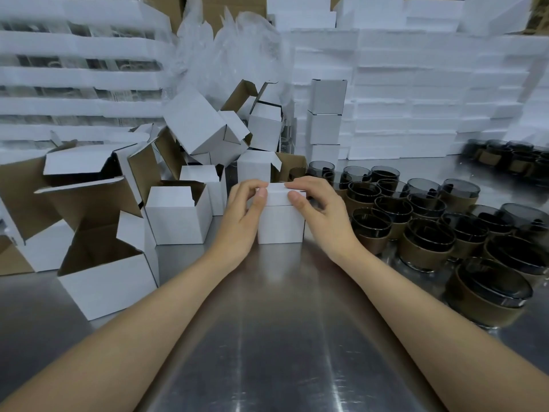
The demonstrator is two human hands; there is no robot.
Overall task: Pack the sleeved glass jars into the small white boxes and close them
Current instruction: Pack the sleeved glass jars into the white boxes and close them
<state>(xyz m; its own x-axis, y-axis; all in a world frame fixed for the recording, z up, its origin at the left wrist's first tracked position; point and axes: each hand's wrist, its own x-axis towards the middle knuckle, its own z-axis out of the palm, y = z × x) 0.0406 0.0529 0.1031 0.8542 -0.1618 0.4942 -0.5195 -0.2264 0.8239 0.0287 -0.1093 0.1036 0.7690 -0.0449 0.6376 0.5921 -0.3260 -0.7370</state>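
Observation:
A small white box [280,224] stands on the steel table at the centre, its lid folded down. My left hand [243,206] grips its top left edge, thumb on the front and fingers curled over the lid. On the top right edge my right hand [319,203] holds the lid the same way. Its contents are hidden. To the right stand several dark glass jars in brown sleeves [427,242]. Several empty open white boxes [107,281] lie to the left.
A short stack of closed white boxes [325,126] rises behind the jars. White foam slabs [430,99] and plastic wrap fill the back. The steel table [282,352] stretches toward me between my forearms.

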